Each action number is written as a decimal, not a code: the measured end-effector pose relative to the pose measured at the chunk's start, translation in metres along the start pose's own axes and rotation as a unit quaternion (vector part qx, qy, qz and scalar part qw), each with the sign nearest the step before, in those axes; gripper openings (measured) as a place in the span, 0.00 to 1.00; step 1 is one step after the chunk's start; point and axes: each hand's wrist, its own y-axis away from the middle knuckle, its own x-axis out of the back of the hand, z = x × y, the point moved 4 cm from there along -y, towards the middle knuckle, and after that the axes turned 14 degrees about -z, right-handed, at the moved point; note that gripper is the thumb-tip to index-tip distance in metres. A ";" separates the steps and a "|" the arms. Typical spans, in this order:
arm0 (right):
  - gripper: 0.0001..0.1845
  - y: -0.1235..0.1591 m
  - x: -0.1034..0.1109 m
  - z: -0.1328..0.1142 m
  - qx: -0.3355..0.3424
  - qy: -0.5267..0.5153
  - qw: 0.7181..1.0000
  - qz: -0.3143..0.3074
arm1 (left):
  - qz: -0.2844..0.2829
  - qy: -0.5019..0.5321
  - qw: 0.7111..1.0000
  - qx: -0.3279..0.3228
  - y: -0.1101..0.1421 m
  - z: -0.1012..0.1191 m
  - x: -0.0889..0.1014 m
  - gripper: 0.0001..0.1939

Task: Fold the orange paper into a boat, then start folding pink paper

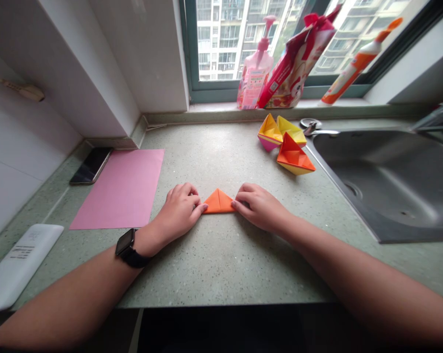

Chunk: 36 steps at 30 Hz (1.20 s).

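Observation:
A folded orange paper triangle point(219, 201) lies on the speckled counter point(221, 264), its point away from me and a crease down its middle. My left hand point(182, 206), with a black watch point(127, 245) on the wrist, pinches the triangle's left corner between thumb and curled fingers. On the other side, my right hand point(260, 205) grips the right corner the same way. Both corners are partly hidden by the fingertips. Beyond my right hand stand folded paper boats: an orange boat point(295, 156), a yellow and pink boat point(270, 133) and a yellow boat point(292, 130).
A pink paper sheet point(121, 191) lies at left, touching a dark phone point(91, 165). Nearer me is a white power bank point(26, 264). A steel sink point(390, 181) is set in at right. On the sill stand a pump bottle point(255, 73), a red bag point(298, 63) and an orange-white bottle point(357, 66).

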 end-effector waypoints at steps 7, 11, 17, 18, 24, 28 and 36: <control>0.16 -0.004 0.002 -0.006 -0.057 0.042 0.997 -0.032 | 0.013 -0.025 1.000 0.000 -0.001 0.000 0.001 0.18; 0.17 -0.002 0.004 -0.011 -0.095 0.056 0.993 -0.049 | 0.016 -0.041 0.999 -0.005 -0.002 0.001 0.000 0.17; 0.18 0.004 0.005 -0.018 -0.088 0.109 0.987 -0.076 | 0.005 -0.032 0.999 0.001 -0.001 0.003 -0.002 0.18; 0.18 0.006 0.005 -0.019 -0.087 0.111 0.986 -0.084 | 0.002 -0.027 1.000 -0.001 0.001 0.003 -0.002 0.18; 0.20 0.008 0.005 -0.022 -0.100 0.126 0.981 -0.109 | -0.008 -0.040 0.999 0.004 0.003 0.007 -0.004 0.20; 0.20 0.005 0.005 -0.022 -0.111 0.127 0.978 -0.119 | -0.007 -0.076 0.997 0.015 -0.002 0.008 -0.003 0.21; 0.20 0.004 0.007 -0.024 -0.112 0.123 0.978 -0.124 | 0.006 -0.135 0.991 0.009 -0.002 0.010 -0.001 0.22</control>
